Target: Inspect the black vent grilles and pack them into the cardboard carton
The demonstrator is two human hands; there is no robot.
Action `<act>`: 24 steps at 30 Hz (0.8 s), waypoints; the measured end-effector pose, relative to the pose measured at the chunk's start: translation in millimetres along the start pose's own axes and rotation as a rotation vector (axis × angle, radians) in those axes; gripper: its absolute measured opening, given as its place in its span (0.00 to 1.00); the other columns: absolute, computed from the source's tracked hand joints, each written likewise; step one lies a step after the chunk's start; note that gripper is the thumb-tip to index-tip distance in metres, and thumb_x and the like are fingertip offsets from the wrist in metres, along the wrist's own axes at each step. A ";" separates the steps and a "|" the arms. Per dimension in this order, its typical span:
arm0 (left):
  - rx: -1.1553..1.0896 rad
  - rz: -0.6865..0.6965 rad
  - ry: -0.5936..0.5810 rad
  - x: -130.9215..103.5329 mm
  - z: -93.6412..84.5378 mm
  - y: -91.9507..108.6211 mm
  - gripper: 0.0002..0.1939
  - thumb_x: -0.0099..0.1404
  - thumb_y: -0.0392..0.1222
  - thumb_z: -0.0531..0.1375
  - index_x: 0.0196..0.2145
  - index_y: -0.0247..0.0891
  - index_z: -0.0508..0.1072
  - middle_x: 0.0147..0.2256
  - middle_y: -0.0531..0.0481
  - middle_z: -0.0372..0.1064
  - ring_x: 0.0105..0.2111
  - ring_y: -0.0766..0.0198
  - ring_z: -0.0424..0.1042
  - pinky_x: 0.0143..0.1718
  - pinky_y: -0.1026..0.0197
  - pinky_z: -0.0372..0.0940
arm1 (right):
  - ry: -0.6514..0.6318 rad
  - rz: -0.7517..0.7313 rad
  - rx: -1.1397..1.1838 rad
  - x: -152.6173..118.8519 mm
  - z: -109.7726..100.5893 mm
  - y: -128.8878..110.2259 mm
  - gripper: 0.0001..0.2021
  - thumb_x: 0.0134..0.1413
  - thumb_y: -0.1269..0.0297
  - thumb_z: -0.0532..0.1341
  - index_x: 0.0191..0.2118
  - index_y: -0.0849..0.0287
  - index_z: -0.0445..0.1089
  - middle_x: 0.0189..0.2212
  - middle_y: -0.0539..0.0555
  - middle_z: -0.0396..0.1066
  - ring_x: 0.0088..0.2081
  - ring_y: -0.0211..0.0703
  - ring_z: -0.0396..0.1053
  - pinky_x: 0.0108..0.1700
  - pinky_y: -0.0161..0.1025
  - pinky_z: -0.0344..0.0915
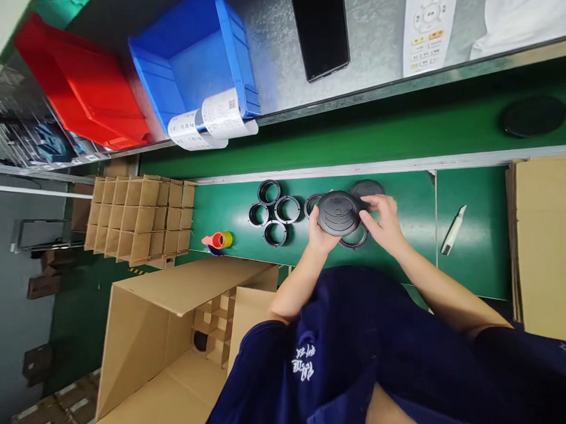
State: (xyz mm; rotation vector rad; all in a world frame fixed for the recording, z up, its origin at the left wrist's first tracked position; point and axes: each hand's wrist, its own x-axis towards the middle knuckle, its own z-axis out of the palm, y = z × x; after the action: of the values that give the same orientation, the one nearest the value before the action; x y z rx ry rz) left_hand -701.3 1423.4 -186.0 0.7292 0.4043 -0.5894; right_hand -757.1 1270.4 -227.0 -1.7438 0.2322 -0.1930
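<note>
My left hand [321, 234] is closed around the left and lower edge of a black round cap [337, 214], holding it above the green bench [227, 204]. The cap's face, with curved ridges and a small mark in the middle, is turned up. At its right rim, my right hand [382, 224] pinches the edge between thumb and fingers. Beneath the cap lies a black ring [357, 239], partly covered, and another black ring [312, 205] shows at its left. A second black disc [366, 188] rests just behind my right fingers. Several black rings [275, 234] lie grouped further left.
A tape dispenser [219, 240] and cardboard dividers [141, 217] stand at the left. An open carton [148, 340] is below them. On the right are a utility knife [453, 231] and stacked cardboard [548, 246]. The shelf above carries a blue bin [198, 60] and a phone [320, 31].
</note>
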 end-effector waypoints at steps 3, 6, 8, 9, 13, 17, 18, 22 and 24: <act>0.002 -0.059 -0.031 -22.9 -5.0 -6.2 0.28 0.73 0.60 0.49 0.60 0.43 0.71 0.59 0.45 0.73 0.63 0.50 0.68 0.65 0.41 0.61 | -0.105 -0.320 -0.304 3.5 -15.3 -3.2 0.23 0.68 0.43 0.53 0.53 0.47 0.77 0.61 0.59 0.62 0.66 0.63 0.53 0.69 0.68 0.51; 0.014 -0.079 -0.072 -37.7 -9.0 -16.7 0.29 0.72 0.61 0.51 0.61 0.42 0.70 0.54 0.41 0.76 0.58 0.47 0.73 0.63 0.39 0.61 | -0.209 -0.388 -0.362 1.6 -16.9 -0.7 0.27 0.71 0.43 0.47 0.50 0.48 0.81 0.63 0.57 0.61 0.66 0.63 0.50 0.69 0.67 0.48; 0.006 -0.099 -0.092 -45.1 -10.9 -23.3 0.31 0.72 0.62 0.50 0.61 0.40 0.70 0.52 0.38 0.76 0.55 0.45 0.74 0.62 0.36 0.62 | -0.246 -0.373 -0.330 -2.0 -15.9 1.2 0.31 0.72 0.41 0.44 0.47 0.50 0.82 0.62 0.57 0.62 0.65 0.62 0.51 0.69 0.65 0.49; -0.009 -0.109 -0.103 -48.5 -11.7 -26.1 0.32 0.72 0.63 0.50 0.61 0.38 0.71 0.52 0.37 0.76 0.55 0.44 0.74 0.62 0.35 0.61 | -0.263 -0.357 -0.304 -4.0 -16.4 1.2 0.33 0.72 0.40 0.42 0.47 0.51 0.82 0.62 0.57 0.63 0.65 0.61 0.52 0.69 0.64 0.50; -0.079 -0.143 -0.158 -59.9 -14.3 -33.7 0.35 0.71 0.67 0.49 0.59 0.36 0.72 0.55 0.34 0.74 0.59 0.39 0.71 0.61 0.27 0.59 | -0.238 -0.262 -0.200 -13.3 -25.0 -4.2 0.35 0.72 0.39 0.39 0.51 0.49 0.80 0.62 0.56 0.65 0.65 0.57 0.56 0.69 0.60 0.53; -0.110 -0.171 -0.156 -65.2 -20.7 -39.5 0.36 0.71 0.68 0.49 0.58 0.36 0.72 0.55 0.34 0.74 0.60 0.39 0.70 0.61 0.27 0.59 | -0.185 -0.288 -0.227 -30.7 -28.7 -3.8 0.36 0.73 0.41 0.35 0.58 0.48 0.76 0.63 0.57 0.64 0.66 0.58 0.57 0.69 0.63 0.51; -0.118 -0.171 -0.138 -65.6 -23.6 -41.2 0.36 0.71 0.68 0.49 0.58 0.35 0.72 0.55 0.35 0.75 0.60 0.40 0.70 0.62 0.29 0.59 | -0.208 -0.345 -0.268 -36.9 -27.1 -0.7 0.34 0.73 0.41 0.37 0.60 0.48 0.75 0.65 0.58 0.62 0.67 0.60 0.55 0.70 0.65 0.50; -0.117 -0.226 0.015 -67.4 -41.8 -53.2 0.31 0.73 0.63 0.48 0.54 0.35 0.75 0.51 0.39 0.78 0.60 0.45 0.71 0.64 0.39 0.61 | -0.472 -0.571 -0.489 -66.5 -13.6 21.5 0.38 0.63 0.34 0.56 0.70 0.53 0.63 0.73 0.62 0.49 0.72 0.69 0.42 0.71 0.71 0.42; -0.092 -0.282 0.065 -69.1 -53.5 -61.7 0.29 0.73 0.62 0.50 0.51 0.35 0.76 0.49 0.40 0.79 0.59 0.46 0.72 0.65 0.42 0.62 | -0.553 -0.501 -0.561 -79.5 -4.8 34.5 0.47 0.58 0.34 0.62 0.74 0.57 0.53 0.75 0.66 0.39 0.74 0.72 0.37 0.70 0.72 0.43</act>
State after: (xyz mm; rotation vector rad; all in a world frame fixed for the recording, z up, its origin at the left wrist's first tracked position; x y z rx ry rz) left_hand -800.4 1449.6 -216.4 0.6082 0.5968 -0.8078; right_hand -836.8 1280.5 -260.0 -2.3116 -0.6149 0.0061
